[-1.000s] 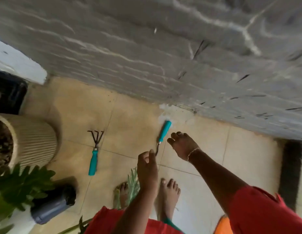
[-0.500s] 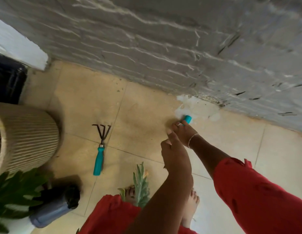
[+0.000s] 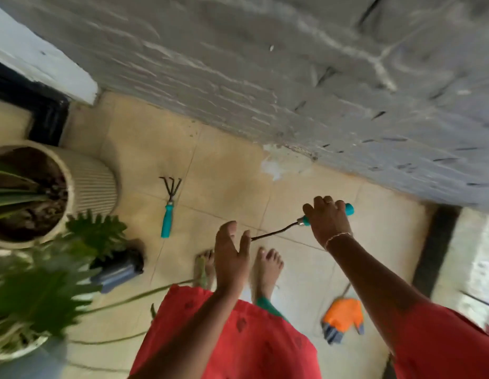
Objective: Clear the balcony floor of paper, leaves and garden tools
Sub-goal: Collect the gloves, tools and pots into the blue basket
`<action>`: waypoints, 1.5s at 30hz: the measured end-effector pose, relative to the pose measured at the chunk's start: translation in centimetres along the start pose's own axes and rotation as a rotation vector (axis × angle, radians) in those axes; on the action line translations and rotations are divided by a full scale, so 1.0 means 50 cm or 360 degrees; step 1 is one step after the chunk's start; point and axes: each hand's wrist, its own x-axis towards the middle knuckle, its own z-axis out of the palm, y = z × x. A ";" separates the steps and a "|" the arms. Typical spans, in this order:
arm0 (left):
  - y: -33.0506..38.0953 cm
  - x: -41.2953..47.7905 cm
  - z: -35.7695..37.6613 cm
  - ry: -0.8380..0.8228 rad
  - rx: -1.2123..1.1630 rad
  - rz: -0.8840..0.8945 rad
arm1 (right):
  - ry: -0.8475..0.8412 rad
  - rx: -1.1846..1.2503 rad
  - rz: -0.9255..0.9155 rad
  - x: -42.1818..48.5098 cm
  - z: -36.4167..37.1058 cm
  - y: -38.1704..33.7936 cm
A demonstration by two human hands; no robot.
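Observation:
My right hand grips the teal handle of a garden tool, lifted off the floor; its thin dark metal shaft points left toward my left hand. My left hand hovers with fingers straight, and the shaft's tip reaches its thumb side; the tool's head is hidden behind it. A small hand rake with a teal handle and dark prongs lies on the tan floor tiles to the left. A white patch sits on the floor by the grey wall.
A ribbed cream planter with soil stands at left, leafy plants in front of it. A dark blue pot lies on its side. An orange and blue object lies at lower right. My bare feet stand on the tiles.
My right hand closed on the teal-handled tool by the wall and lifted it up off the floor. My left hand opened beside the shaft's tip. The camera has swung upward.

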 end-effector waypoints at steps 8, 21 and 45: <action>0.187 -0.168 -0.254 -0.0370 0.0416 0.0398 | 0.0072 0.0350 0.0538 -0.376 -0.254 0.057; 0.430 -0.306 -0.423 -0.1002 0.0988 0.1107 | 0.0254 0.0853 0.1420 -0.743 -0.461 -0.042; -0.076 -1.057 -0.272 -0.2149 0.1911 0.2177 | 0.0073 0.1507 0.3196 -1.569 -0.085 -0.681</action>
